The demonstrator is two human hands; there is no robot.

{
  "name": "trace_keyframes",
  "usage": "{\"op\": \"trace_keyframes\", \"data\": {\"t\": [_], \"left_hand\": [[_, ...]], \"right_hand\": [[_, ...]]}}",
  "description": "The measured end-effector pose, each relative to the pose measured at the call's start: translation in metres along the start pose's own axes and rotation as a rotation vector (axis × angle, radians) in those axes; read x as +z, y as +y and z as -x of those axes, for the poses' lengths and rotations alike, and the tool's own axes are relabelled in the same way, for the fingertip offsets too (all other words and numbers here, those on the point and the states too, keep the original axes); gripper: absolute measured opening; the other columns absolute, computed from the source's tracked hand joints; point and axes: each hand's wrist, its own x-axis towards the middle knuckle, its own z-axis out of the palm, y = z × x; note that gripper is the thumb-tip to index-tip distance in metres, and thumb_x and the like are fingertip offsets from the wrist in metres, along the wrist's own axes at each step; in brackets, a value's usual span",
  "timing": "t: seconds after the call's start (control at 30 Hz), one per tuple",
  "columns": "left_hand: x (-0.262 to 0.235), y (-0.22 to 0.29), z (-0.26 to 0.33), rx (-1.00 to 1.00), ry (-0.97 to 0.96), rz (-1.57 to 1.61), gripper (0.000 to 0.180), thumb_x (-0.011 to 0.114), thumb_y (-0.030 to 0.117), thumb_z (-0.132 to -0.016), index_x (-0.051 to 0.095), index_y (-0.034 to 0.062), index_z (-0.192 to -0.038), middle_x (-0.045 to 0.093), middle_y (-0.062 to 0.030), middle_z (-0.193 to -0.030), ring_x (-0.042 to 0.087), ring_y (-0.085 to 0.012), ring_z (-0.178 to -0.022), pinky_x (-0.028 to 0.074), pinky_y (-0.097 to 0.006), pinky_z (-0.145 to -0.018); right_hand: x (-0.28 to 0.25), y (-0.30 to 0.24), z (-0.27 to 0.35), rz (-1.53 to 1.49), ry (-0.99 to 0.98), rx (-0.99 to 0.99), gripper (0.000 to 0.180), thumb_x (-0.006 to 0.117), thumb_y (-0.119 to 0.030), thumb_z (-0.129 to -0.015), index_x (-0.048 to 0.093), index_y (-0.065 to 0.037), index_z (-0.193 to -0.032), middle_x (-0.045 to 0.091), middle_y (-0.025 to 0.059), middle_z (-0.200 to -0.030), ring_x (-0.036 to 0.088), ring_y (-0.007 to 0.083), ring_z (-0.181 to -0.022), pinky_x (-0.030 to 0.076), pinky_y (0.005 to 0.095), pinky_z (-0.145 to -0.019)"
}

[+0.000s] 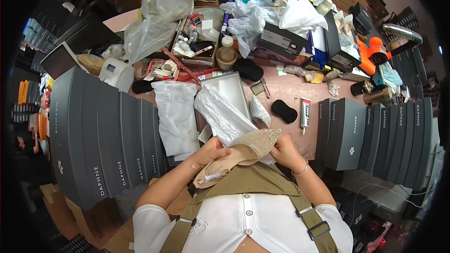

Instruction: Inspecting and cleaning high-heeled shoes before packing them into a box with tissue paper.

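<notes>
Close in front of my body I hold a beige pointed flat shoe, its toe studded with shiny stones and pointing right. My left hand grips its near side by the insole, thumb on top. At the toe tip my right hand is closed on the shoe, its fingertips partly hidden. Crumpled white tissue paper reaches from an open shoe box down to the shoe. A flat white sheet lies left of the box. Just beyond the toe is a pale, tissue-like piece, its kind unclear.
Dark shoe boxes stand in rows at left and right. A glue tube, a black pad and a thread spool lie on the pink table. Behind are cluttered trays, a plastic bag and an orange tool.
</notes>
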Motion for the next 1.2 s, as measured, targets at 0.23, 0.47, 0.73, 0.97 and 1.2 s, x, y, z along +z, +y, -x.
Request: {"op": "trace_keyframes", "data": {"t": [0.23,0.47,0.73,0.97,1.2], "left_hand": [[0.011,0.017,-0.002,-0.225,0.023,-0.374,0.041,0.069,0.011,-0.081,0.056,-0.0018,-0.119,0.062,-0.0047,-0.108,0.059,-0.0115,-0.094,0.047,-0.025,-0.084],[0.026,0.030,0.020,-0.069,-0.025,-0.422,0.056,0.068,0.013,-0.080,0.044,0.0009,-0.130,0.054,-0.0062,-0.122,0.051,-0.0149,-0.110,0.040,-0.030,-0.096],[0.022,0.037,0.034,-0.287,0.050,-0.134,0.054,0.055,0.005,-0.089,0.033,0.0039,-0.138,0.049,-0.0135,-0.129,0.054,-0.0187,-0.113,0.044,-0.030,-0.096],[0.015,0.016,0.034,-0.144,0.078,-0.107,0.057,0.056,0.003,-0.087,0.032,0.0041,-0.138,0.048,-0.0137,-0.130,0.051,-0.0189,-0.117,0.043,-0.031,-0.097],[-0.024,0.006,0.020,-0.064,-0.136,0.332,0.068,0.059,0.038,-0.090,0.028,0.0028,-0.139,0.045,-0.0152,-0.135,0.047,-0.0243,-0.121,0.037,-0.037,-0.102]], "right_hand": [[0.010,0.008,-0.009,0.028,0.127,-0.112,0.028,0.056,-0.002,-0.080,0.062,0.000,-0.107,0.063,0.0209,-0.105,0.062,0.0339,-0.095,0.049,0.0355,-0.080],[0.031,-0.024,-0.011,0.015,-0.036,-0.264,0.044,0.066,-0.013,-0.077,0.056,-0.001,-0.118,0.063,0.0139,-0.098,0.062,0.0303,-0.089,0.050,0.0333,-0.079],[0.034,0.021,-0.004,-0.334,0.174,0.114,0.030,0.055,-0.001,-0.084,0.057,0.005,-0.114,0.066,0.0103,-0.096,0.060,0.0141,-0.089,0.048,0.0270,-0.078],[0.021,0.005,0.009,-0.679,-0.012,0.068,0.032,0.056,-0.005,-0.087,0.054,0.003,-0.119,0.060,0.0023,-0.108,0.053,0.0097,-0.100,0.042,0.0237,-0.087],[0.031,0.001,0.006,-0.708,-0.151,0.046,0.035,0.062,-0.017,-0.090,0.054,0.002,-0.119,0.058,0.0028,-0.111,0.051,0.0084,-0.103,0.041,0.0230,-0.089]]}}
